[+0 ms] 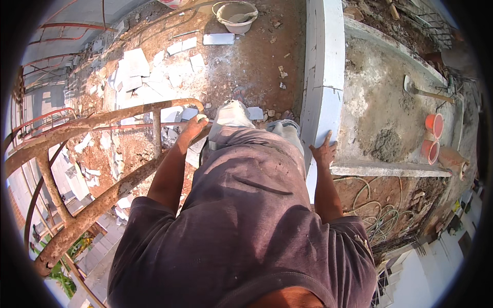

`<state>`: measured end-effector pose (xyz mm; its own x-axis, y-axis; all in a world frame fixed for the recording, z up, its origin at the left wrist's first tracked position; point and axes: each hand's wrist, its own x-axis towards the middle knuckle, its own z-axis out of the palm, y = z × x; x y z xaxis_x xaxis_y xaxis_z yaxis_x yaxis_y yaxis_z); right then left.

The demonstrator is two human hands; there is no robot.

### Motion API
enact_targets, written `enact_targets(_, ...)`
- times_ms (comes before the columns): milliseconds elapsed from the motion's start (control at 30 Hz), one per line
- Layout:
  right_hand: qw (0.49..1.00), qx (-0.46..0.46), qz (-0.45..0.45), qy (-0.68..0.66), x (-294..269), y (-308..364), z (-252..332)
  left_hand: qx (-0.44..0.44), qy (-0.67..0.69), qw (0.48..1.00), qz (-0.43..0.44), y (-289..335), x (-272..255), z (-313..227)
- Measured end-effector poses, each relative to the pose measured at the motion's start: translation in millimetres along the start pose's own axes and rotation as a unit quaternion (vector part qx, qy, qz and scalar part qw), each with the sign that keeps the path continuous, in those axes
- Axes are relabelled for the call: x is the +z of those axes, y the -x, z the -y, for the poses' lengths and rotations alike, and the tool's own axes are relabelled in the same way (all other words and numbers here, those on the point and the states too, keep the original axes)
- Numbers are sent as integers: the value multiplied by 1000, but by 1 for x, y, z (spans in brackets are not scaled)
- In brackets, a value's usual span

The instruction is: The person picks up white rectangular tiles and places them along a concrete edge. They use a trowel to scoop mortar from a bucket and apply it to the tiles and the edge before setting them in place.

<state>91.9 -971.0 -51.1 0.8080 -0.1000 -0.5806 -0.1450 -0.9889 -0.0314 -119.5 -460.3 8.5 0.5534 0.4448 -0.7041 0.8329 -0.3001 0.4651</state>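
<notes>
My left hand [193,128] is closed round the bent end of a rusty scaffold frame [120,113], at the left of my body. A small pale patch shows at the top of that fist; I cannot make out what it is. On the other side, my right hand [324,151] lies with fingers spread on the top of a low wall of pale grey-white blocks [328,110]. Nothing is held in it. The wall runs away from me along my right side. My shoes [287,124] show partly below my dusty trousers.
Broken white block pieces [134,64] litter the dirt on the left. A mortar bucket [236,18] stands ahead. Beyond the wall, a concrete slab [367,82] holds a mortar heap [386,145], a long-handled hoe [431,94] and two red buckets [434,126]. A hose [380,213] lies coiled nearby.
</notes>
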Motion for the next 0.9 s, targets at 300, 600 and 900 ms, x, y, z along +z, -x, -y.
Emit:
enact_targets(300,835,-141,302,-439,-57,16,-9,-3,144,984,-109,0,64,-70)
enact_targets(600,865,-155,412,-239,-156,-11,67,17,159,987,-28,-47,117,12)
enact_targets(900,873,-211,378,-225,-142,-143,207,-170,571,796,-105,-63,47,-7)
